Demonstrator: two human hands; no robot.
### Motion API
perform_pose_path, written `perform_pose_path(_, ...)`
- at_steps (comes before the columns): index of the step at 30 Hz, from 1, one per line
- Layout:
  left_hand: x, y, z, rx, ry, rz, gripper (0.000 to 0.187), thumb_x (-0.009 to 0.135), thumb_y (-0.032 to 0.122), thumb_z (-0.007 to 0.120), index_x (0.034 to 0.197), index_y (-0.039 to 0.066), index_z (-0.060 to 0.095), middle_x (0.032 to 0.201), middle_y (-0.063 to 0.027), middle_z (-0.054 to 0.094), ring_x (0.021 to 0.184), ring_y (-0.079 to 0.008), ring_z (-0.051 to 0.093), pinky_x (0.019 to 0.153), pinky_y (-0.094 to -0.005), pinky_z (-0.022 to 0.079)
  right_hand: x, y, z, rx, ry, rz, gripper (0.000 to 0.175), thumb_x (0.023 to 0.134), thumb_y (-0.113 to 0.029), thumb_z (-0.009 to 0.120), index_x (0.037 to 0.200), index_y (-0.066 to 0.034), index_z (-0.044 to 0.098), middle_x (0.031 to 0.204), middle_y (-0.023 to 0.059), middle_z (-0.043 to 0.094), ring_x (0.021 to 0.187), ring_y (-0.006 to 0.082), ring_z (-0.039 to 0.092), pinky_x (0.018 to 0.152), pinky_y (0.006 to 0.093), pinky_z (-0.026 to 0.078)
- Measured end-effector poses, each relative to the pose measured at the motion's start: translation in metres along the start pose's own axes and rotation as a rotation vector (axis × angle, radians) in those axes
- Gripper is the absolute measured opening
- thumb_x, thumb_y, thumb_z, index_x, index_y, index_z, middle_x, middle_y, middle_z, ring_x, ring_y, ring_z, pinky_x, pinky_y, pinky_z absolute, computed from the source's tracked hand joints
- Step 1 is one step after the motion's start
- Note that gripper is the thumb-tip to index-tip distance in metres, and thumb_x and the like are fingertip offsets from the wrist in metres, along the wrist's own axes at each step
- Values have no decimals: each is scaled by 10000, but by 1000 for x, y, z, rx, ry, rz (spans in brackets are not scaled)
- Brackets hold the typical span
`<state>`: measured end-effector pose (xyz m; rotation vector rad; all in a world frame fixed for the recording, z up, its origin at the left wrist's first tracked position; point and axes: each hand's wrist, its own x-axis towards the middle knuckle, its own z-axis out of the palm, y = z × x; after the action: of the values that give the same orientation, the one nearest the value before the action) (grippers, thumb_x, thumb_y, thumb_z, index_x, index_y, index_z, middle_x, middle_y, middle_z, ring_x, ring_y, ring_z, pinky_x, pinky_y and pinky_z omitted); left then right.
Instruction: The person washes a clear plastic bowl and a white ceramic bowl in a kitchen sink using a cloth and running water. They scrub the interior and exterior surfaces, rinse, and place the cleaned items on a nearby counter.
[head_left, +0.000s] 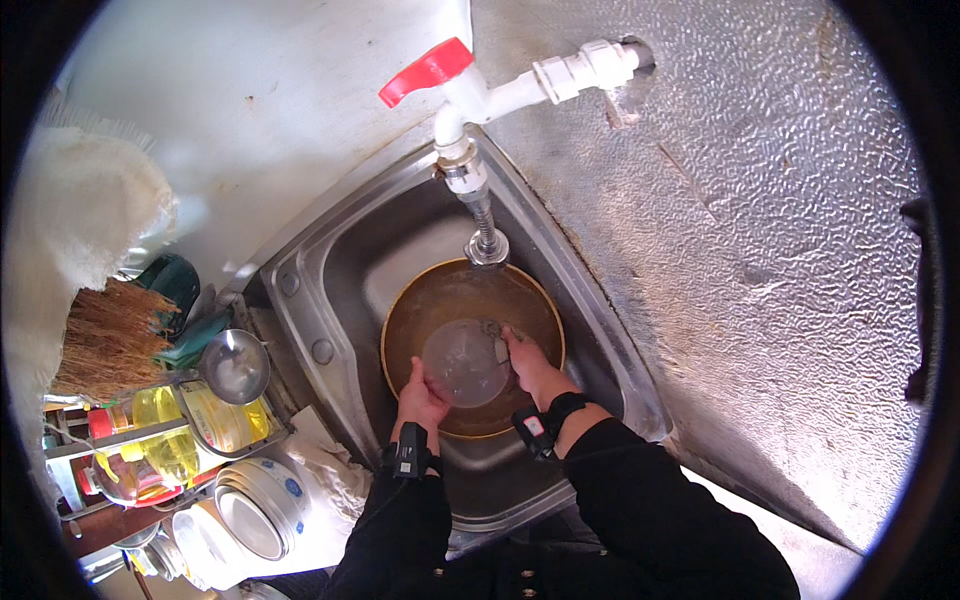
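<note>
A translucent round dish or lid (463, 367) sits over a round brown basin (420, 304) with a golden rim, which stands in the stainless steel sink (397, 247). My left hand (421, 405) grips the dish at its lower left edge, thumb pointing up. At the dish's right edge, my right hand (531, 364) holds a small greyish scrubber (492, 328), probably wire wool, against it. Part of the scrubber is hidden by the fingers. Directly above the basin hangs the flexible metal spout (486, 244) of the tap.
A white plastic tap pipe (517, 94) with a red lever (427, 71) crosses above the sink. To the left are stacked bowls (255, 510), a metal ladle (235, 366), bottles of yellow liquid (161, 435), a bristle brush (112, 337) and a cloth (330, 465). Embossed metal sheeting (757, 247) rises at right.
</note>
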<state>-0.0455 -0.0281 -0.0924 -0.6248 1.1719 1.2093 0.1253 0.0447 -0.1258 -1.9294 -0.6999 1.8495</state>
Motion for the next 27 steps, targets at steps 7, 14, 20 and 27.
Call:
perform_pose_path(7,-20,8,-12,313,-49,254,99,862,257,505,912,176,480,909,11,599,805,-117,556,586,-228,376,14,13,33,279,267,-9,390,822,-213,506,1160,-28,449,1067,150,536,1007,254,498,832,375,405)
perform_pose_path(14,-33,9,0,223,-221,229,144,889,228,443,997,144,485,1009,-43,580,914,-157,545,709,-274,426,-34,-40,48,-225,-425,-667,304,772,-218,519,1037,-80,572,1042,138,561,965,256,531,840,382,410)
perform_pose_path(20,-37,-13,17,197,-322,372,230,895,219,430,1057,64,483,1001,-53,582,897,-173,547,759,-297,443,-85,-44,62,-792,-56,-1255,324,818,-276,400,945,-56,602,975,171,581,931,333,535,818,392,421)
perform_pose_path(27,-73,3,10,486,-469,354,236,897,269,432,951,59,525,865,-67,597,739,-136,570,689,-277,471,-25,-72,29,-539,-515,-360,344,849,-293,366,970,-65,594,983,160,580,928,302,547,781,366,429)
